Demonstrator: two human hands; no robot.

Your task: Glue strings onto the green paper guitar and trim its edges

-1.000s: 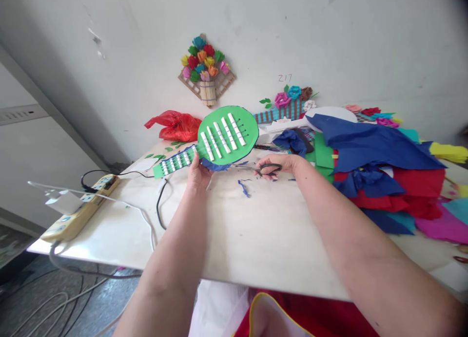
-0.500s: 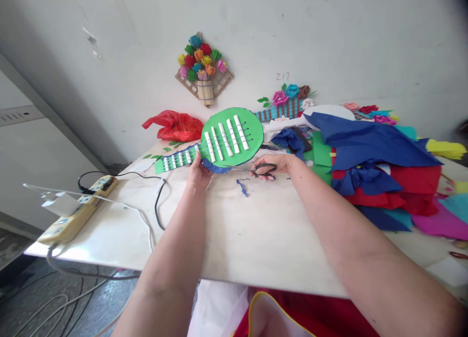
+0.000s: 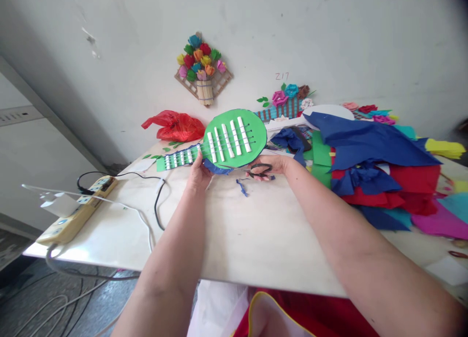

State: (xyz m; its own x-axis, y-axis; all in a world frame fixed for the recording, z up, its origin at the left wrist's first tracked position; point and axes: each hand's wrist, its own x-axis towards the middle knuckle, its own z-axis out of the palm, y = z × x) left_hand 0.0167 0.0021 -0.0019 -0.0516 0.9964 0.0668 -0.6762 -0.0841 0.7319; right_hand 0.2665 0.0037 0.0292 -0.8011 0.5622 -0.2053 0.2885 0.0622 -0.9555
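A green guitar-shaped craft (image 3: 239, 157) with white rolled strips and thin strings is held up above the table by my left hand (image 3: 200, 174), which grips it where the neck meets the round body. Dark blue paper (image 3: 215, 168) sticks out along the lower edge of the craft. My right hand (image 3: 263, 168) is closed round the black handles of the scissors (image 3: 260, 170). Their blades point left, at the blue paper under the round body. Below them a small blue scrap (image 3: 242, 187) lies on the table.
A power strip (image 3: 76, 211) with cables lies at the left of the table (image 3: 256, 244). Behind is a red plastic bag (image 3: 175, 126). Blue paper (image 3: 369, 140) and other coloured sheets are heaped at the right. A flower craft (image 3: 204, 69) hangs on the wall.
The round end of the craft has shifted slightly right and down. My right hand has moved a little left with the scissors, bringing the blades further along the blue edge.
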